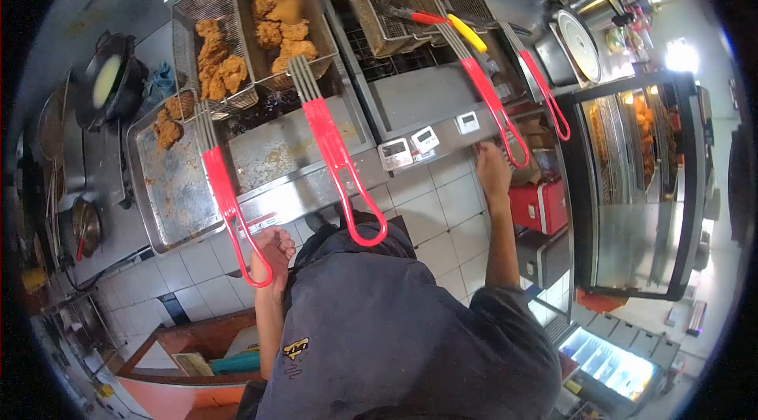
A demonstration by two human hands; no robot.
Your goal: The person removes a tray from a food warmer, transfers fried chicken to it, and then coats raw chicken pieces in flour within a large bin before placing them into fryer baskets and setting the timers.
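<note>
My left hand (276, 248) is under the looped red handle (223, 195) of the left fry basket, its fingers curled and nothing visible in them. Pieces of fried chicken (212, 65) lie in that wire basket (188, 24). More fried chicken (286, 31) fills the basket beside it, whose red handle (328, 140) reaches out towards my body. My right hand (493, 169) is below the fryer's front edge, beside another red basket handle (491, 100). Its fingers are closed together, with no object showing. Tongs with red and yellow grips (450, 23) rest across the right baskets (379, 5).
A metal tray (162, 203) with a chicken piece stands left of the fryer. Small digital timers (425, 139) sit on the front edge. Further left is a black wok (109, 80). At right stand a glass-fronted warming cabinet (632, 183) and a red box (541, 207).
</note>
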